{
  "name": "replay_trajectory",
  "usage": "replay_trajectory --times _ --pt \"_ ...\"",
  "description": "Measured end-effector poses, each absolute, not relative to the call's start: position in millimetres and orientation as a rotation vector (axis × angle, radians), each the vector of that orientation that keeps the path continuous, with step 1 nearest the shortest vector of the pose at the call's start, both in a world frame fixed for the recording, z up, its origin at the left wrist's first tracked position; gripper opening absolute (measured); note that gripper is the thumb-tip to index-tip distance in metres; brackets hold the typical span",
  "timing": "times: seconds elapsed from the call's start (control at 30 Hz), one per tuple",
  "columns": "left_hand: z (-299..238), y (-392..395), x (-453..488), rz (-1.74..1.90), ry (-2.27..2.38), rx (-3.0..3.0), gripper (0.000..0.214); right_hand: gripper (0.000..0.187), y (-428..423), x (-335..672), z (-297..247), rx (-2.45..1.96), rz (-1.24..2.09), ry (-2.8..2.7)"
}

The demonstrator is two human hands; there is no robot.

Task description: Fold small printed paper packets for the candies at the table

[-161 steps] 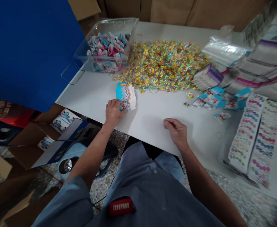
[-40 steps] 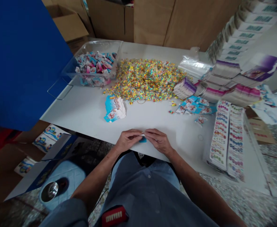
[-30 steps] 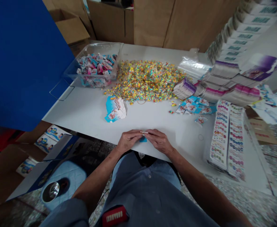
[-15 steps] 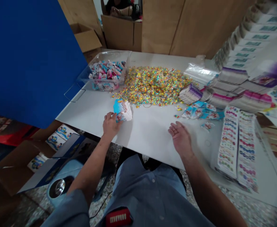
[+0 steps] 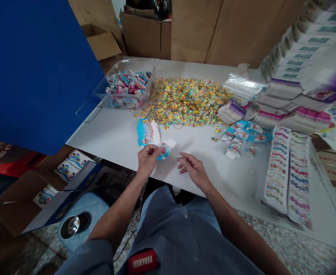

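My left hand (image 5: 147,160) pinches a small blue-and-white printed carton (image 5: 165,149) that looks flat, held just above the table front. Behind it lies a stack of matching flat cartons (image 5: 148,131). My right hand (image 5: 193,168) is a little to the right of the held carton, apart from it, with fingers loosely spread and nothing in them. Farther right, several folded blue-and-white cartons (image 5: 244,131) rest in a loose group. A wide heap of small yellow, multicoloured wrapped pieces (image 5: 188,101) spreads over the table behind my hands.
A clear plastic bin (image 5: 103,93) of small folded cartons stands at the back left. Rows of purple and pink carton stacks (image 5: 282,101) line the right. Two sticker-like printed strips (image 5: 278,168) lie at the right front. A blue panel (image 5: 39,72) rises at the left.
My left hand has taken a carton from the stack and moved right and nearer. My right hand has come left toward it. Another small carton now lies beside the right-hand group.
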State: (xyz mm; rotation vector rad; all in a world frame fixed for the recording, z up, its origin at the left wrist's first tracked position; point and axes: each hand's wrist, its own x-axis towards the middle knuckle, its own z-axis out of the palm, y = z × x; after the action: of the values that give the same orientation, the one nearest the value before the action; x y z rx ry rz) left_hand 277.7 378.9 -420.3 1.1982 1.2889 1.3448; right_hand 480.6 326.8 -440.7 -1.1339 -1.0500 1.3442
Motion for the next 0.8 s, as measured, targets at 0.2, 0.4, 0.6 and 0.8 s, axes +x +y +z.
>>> replay_trajectory --times 0.2,0.4,0.6,0.8 --pt "-414.9 353.0 308.7 1.075 0.922 1.053 0.031 0.039 325.1 479.5 -432.5 -1.107 1.284 -1.269" --pt "-400.0 366.9 298.1 0.606 0.575 1.305 0.057 0.037 318.1 498.4 -433.7 -0.976 1.386 -1.650" --pt "-410.8 370.2 320.0 0.847 0.763 1.464 0.032 0.028 318.3 498.5 -437.3 -1.082 1.093 -1.652" --pt "-431.1 367.6 328.0 1.120 0.932 1.574 0.039 0.028 314.6 498.3 -442.8 -1.117 1.105 -1.586"
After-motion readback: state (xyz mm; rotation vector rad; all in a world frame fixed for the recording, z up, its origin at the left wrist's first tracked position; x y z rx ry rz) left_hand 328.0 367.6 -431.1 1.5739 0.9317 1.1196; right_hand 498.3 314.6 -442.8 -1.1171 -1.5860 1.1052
